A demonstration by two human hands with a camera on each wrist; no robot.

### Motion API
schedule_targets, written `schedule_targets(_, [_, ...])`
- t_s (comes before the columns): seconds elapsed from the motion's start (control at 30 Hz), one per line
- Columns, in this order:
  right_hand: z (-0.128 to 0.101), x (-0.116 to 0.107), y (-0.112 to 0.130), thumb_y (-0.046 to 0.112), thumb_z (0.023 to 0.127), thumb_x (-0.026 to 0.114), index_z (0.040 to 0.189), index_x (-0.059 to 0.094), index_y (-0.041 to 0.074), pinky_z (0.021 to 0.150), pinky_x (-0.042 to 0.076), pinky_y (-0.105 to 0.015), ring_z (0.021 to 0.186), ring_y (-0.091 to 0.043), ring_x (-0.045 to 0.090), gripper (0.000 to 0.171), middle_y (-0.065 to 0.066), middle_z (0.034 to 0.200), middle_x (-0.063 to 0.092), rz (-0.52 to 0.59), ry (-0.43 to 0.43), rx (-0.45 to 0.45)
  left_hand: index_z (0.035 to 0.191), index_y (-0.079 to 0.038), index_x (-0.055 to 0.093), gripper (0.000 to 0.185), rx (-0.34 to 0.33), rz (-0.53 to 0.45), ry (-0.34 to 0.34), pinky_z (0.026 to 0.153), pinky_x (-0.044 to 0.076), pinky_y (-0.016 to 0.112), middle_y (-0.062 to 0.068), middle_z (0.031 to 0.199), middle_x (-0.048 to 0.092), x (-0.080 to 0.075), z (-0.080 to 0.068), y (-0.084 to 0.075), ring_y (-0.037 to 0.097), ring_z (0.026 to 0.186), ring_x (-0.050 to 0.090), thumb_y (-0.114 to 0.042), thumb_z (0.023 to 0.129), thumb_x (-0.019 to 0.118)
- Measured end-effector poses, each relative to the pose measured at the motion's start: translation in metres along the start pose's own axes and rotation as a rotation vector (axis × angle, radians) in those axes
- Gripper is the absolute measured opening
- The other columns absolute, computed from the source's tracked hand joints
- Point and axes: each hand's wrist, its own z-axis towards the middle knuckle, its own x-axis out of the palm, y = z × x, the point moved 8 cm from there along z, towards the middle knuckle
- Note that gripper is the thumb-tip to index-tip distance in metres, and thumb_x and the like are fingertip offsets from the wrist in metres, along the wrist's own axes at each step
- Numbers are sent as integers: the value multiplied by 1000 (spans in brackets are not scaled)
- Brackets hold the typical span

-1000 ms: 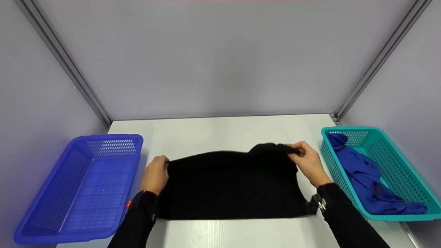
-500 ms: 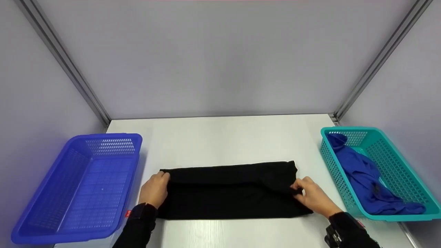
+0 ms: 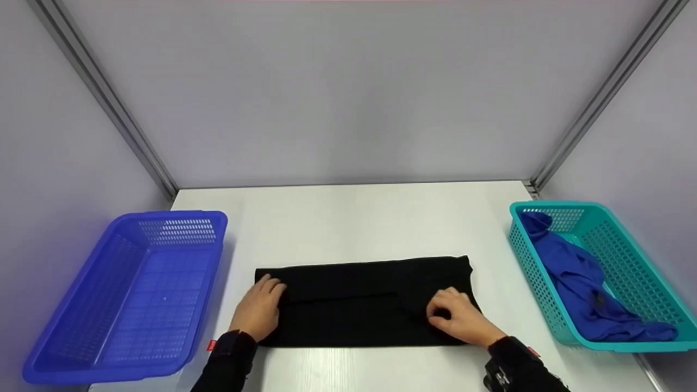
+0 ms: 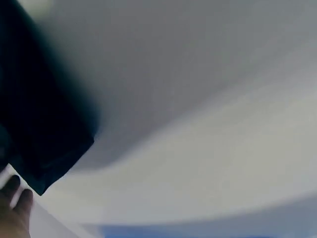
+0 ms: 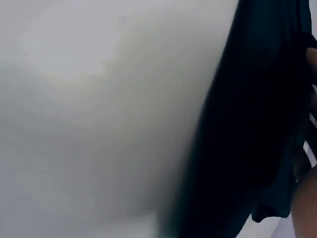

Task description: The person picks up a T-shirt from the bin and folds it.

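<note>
A folded black cloth [image 3: 348,321] lies flat on the white table between both hands, with a flap turned over its far half. On its left end rests my left hand [image 3: 257,307], fingers extended across the fabric. My right hand [image 3: 460,318] is over the right part of the cloth, thumb and fingers curled together at the flap's lower edge, pinching it. In the left wrist view, a corner of the cloth [image 4: 47,124] sits beside the fingertips. The right wrist view shows the cloth [image 5: 237,129] next to the partly cropped right hand [image 5: 304,203].
To the left stands a blue plastic basket [image 3: 209,261] with nothing in it. A teal basket [image 3: 607,223] at the right holds a crumpled blue cloth [image 3: 577,277]. Grey panels [image 3: 348,92] wall in the table [image 3: 348,223] at the back and sides.
The right hand brought the cloth's lifted far edge down toward the front, then moved left over the cloth. The left hand slid slightly inward, its fingers now spread on the fabric.
</note>
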Motion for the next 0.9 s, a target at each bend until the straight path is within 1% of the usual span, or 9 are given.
schedule_targets(0.1, [1, 3, 7, 9, 88, 73, 81, 68, 24, 77, 45, -28, 81, -5, 55, 17, 15, 83, 63, 125, 21, -12, 129, 1, 63, 46, -6, -75, 88, 111, 42, 53, 21, 133, 62, 8, -2, -3, 43, 132, 53, 5, 84, 70])
schedule_targets(0.2, [-1, 7, 9, 15, 94, 69, 82, 68, 23, 71, 49, -26, 77, -2, 56, 15, 16, 83, 63, 112, 48, 7, 136, -4, 61, 51, -19, -103, 164, 112, 40, 54, 20, 140, 58, 14, -5, -3, 42, 134, 51, -2, 86, 71])
schedule_targets(0.3, [-5, 14, 11, 27, 97, 70, 92, 70, 22, 75, 49, -31, 84, -4, 53, 7, 14, 90, 62, -65, 82, -24, 140, -9, 60, 53, -6, -99, 220, 114, 37, 56, 20, 146, 53, 19, -7, -3, 44, 137, 48, -12, 88, 71])
schedule_targets(0.47, [-9, 22, 9, 31, 92, 76, 114, 70, 16, 109, 39, -57, 103, -20, 57, 28, 3, 104, 59, -449, 31, -99, 141, -12, 60, 56, 35, -64, 220, 113, 37, 58, 21, 146, 51, 23, -10, -6, 45, 135, 47, -25, 89, 74])
schedule_targets(0.53, [-8, 19, 3, 27, 89, 79, 119, 69, 15, 113, 28, -70, 111, -28, 60, 33, -3, 109, 62, -615, -53, -67, 140, -13, 60, 57, 49, -37, 211, 108, 40, 58, 20, 142, 51, 26, -10, -9, 43, 130, 49, -32, 89, 75])
schedule_targets(0.63, [-5, 10, -7, 14, 83, 82, 121, 70, 10, 109, 27, -75, 116, -38, 59, 40, -12, 117, 64, -782, -194, 73, 140, -16, 60, 60, 74, -10, 215, 101, 42, 56, 17, 136, 52, 32, -11, -17, 39, 119, 50, -44, 89, 75])
schedule_targets(0.77, [5, 4, -13, 5, 81, 79, 125, 69, 7, 89, 41, -67, 104, -45, 56, 45, -23, 113, 60, -705, -315, 303, 139, -18, 59, 63, 119, 8, 246, 91, 43, 51, 14, 127, 51, 39, -11, -33, 32, 106, 48, -54, 88, 72])
schedule_targets(0.83, [14, 8, -11, 17, 89, 76, 132, 67, 9, 86, 41, -66, 102, -47, 55, 45, -26, 113, 58, -608, -316, 376, 139, -19, 58, 64, 134, 6, 267, 88, 43, 49, 12, 124, 51, 42, -11, -40, 29, 102, 47, -55, 89, 71])
schedule_targets(0.9, [24, 20, -9, 37, 95, 70, 143, 59, 14, 95, 38, -71, 114, -52, 53, 55, -28, 126, 56, -503, -237, 432, 140, -20, 57, 63, 145, -4, 291, 85, 43, 46, 9, 121, 49, 45, -11, -46, 26, 98, 45, -55, 89, 70])
